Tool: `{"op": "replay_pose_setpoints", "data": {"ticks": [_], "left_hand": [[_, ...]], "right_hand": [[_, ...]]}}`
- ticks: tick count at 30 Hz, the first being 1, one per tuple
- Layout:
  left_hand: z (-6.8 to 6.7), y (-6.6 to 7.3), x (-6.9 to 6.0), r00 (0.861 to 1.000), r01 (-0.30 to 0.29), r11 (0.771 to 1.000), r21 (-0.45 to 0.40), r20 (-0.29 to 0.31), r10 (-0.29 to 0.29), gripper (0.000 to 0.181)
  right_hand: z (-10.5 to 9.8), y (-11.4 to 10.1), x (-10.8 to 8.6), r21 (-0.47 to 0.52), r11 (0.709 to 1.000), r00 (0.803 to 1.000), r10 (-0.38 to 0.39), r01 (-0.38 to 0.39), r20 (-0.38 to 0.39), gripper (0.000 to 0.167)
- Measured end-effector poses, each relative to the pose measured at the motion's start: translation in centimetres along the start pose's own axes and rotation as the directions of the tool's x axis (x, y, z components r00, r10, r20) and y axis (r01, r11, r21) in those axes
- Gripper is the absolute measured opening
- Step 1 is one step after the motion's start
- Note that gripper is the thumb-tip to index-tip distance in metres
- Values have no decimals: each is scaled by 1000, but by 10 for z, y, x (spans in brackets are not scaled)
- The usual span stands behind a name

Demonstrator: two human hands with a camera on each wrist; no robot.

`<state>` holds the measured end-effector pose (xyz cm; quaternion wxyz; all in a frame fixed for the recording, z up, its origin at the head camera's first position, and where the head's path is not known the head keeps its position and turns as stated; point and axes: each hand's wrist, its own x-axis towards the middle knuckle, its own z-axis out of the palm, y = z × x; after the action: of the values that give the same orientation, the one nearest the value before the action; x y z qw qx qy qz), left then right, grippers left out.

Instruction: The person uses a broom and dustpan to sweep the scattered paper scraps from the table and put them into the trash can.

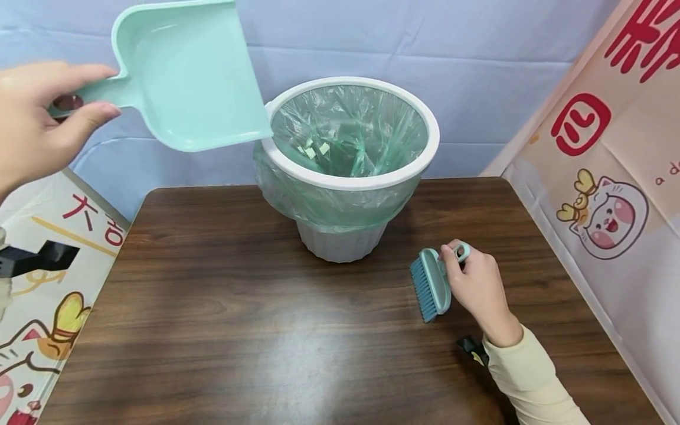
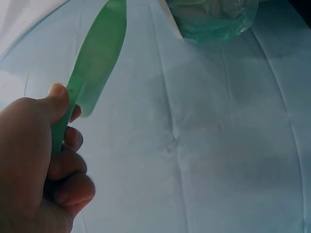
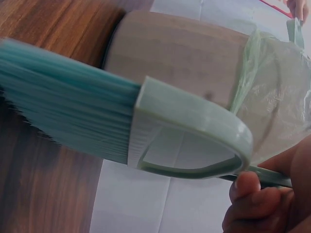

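My left hand [image 1: 45,115] grips the handle of a mint-green dustpan [image 1: 186,77], raised at the upper left. The pan's lower right corner meets or overlaps the left rim of a white trash bin [image 1: 340,245] in the head view; contact is unclear. A green plastic bag [image 1: 393,130] lines the bin, folded over its rim. Inside, small pale scraps [image 1: 313,149] lie against the bag. My right hand [image 1: 480,289] holds a small hand brush [image 1: 431,285] by its handle, right of the bin, with its teal bristles turned left. In the left wrist view the dustpan [image 2: 99,53] appears edge-on.
The bin stands at the back of a dark brown wooden table [image 1: 239,330]. Behind hangs a pale blue cloth [image 1: 467,82]. Printed panels with cartoon cats flank the table, one at right [image 1: 600,195] and one at left [image 1: 48,295].
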<state>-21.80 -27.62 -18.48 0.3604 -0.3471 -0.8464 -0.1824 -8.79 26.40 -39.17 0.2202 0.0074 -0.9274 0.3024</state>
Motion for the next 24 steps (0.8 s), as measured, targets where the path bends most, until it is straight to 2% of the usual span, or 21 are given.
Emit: {"op": "replay_pose_setpoints", "data": {"ticks": [4,8,13,16,19,24], "left_hand": [[-4,0,-14,997,67,997,-24,33,-66,48],[-3,-1,-27,993,109,993,-32,52,-108,34],[1,-5,-47,991,115,993,-33,75,-113,42],[2,-6,-62,985,133,991,-10,110,-131,41],[4,-8,-79,973,188,982,-14,137,-185,34],[7,-11,-106,942,277,961,-14,202,-269,29]], "right_hand": [[0,1,1,0,1000,1000,-11,11,4,24],[1,1,0,0,1000,1000,-23,23,13,24],[1,2,0,5,1000,1000,-24,24,9,25],[1,2,1,5,1000,1000,-22,22,10,25],[2,2,1,5,1000,1000,-20,20,15,25],[2,3,1,5,1000,1000,-21,21,13,24]]}}
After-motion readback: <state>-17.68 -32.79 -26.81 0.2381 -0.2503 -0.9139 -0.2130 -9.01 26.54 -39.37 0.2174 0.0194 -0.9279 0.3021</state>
